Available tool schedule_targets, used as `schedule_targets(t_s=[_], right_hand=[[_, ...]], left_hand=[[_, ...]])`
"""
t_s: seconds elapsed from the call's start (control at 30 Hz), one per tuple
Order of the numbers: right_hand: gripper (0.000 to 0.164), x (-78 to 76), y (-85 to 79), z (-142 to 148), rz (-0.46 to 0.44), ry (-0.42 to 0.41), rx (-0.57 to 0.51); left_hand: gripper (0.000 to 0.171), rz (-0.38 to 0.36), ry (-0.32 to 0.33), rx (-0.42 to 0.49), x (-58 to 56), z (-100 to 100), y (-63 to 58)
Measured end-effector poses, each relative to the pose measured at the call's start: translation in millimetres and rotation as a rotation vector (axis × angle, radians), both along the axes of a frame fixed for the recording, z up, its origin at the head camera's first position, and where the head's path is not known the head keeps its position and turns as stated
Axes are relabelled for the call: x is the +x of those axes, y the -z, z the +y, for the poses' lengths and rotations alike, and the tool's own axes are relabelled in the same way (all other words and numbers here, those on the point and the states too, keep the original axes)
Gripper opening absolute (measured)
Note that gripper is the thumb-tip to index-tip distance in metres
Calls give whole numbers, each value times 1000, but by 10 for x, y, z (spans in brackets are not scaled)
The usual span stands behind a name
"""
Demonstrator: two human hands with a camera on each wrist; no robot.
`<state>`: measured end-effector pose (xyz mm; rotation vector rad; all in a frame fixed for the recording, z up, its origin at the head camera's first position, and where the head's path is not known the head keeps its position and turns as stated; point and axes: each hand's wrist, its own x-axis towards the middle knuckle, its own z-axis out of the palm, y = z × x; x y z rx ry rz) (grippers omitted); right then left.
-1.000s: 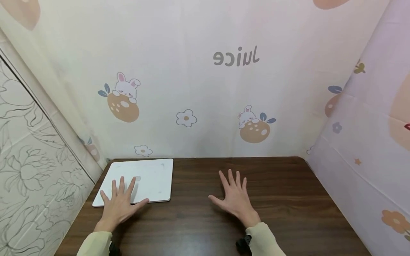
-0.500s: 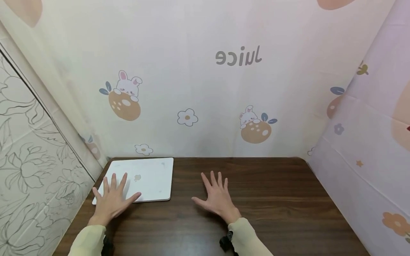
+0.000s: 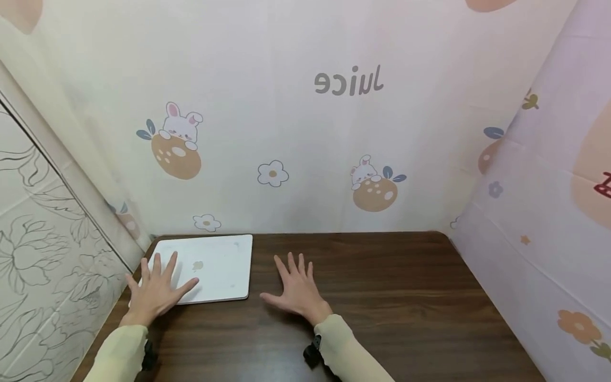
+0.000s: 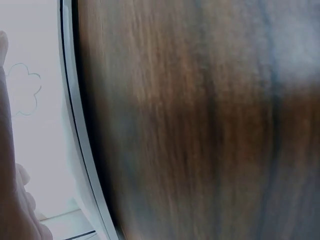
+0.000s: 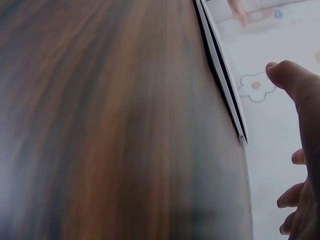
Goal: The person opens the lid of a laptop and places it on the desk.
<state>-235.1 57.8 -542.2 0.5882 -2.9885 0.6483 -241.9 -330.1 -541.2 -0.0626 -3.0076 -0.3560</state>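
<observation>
A closed silver laptop [image 3: 217, 268] with an apple logo lies at the back left of the dark wooden table. My left hand [image 3: 154, 294], fingers straight and spread, is over its left front part in the head view. To the right of the laptop, my right hand [image 3: 298, 292] is held palm down above the wood, its fingers spread and its thumb pointing at the laptop. Both hands hold nothing. The left wrist view shows the laptop's edge [image 4: 82, 125] close beside the hand. In the right wrist view the laptop [image 5: 222, 70] appears side-on, near the thumb [image 5: 292, 77].
The wooden table [image 3: 382, 297] extends to the right. A pale printed curtain [image 3: 305, 132] hangs along its back edge, with another curtain [image 3: 534, 212] at the right. A flower-line panel [image 3: 38, 254] borders the left side.
Both hands have moved left, the right one farther, toward the laptop. More of the apple logo shows now. The laptop stays in its place on the table.
</observation>
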Motion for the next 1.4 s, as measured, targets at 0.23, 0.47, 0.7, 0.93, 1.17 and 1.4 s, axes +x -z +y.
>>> schedule_targets(t_s=[0.23,0.47,0.7,0.93,1.17,1.4], right_hand=[[104,-72,-10,-231,-31,-14,-16],[104,-118,-21,-398,-49,-55,-31],[104,-146,3,-554,-76,-98,-46],[103,-146,23,-743,-97,-92,-53],[101,-169,74,-896,-74,-101,-3],[102,-191,119,-938,-77,-99,50]], left_hand=[[109,-45,4,6,-143,-2,21],[110,-45,2,18,-200,-65,117],[109,-57,-12,23,-232,-144,140],[109,-75,-25,35,-258,-207,169],[110,-107,-28,66,-259,-220,190],[112,-139,-40,95,-266,-266,187]])
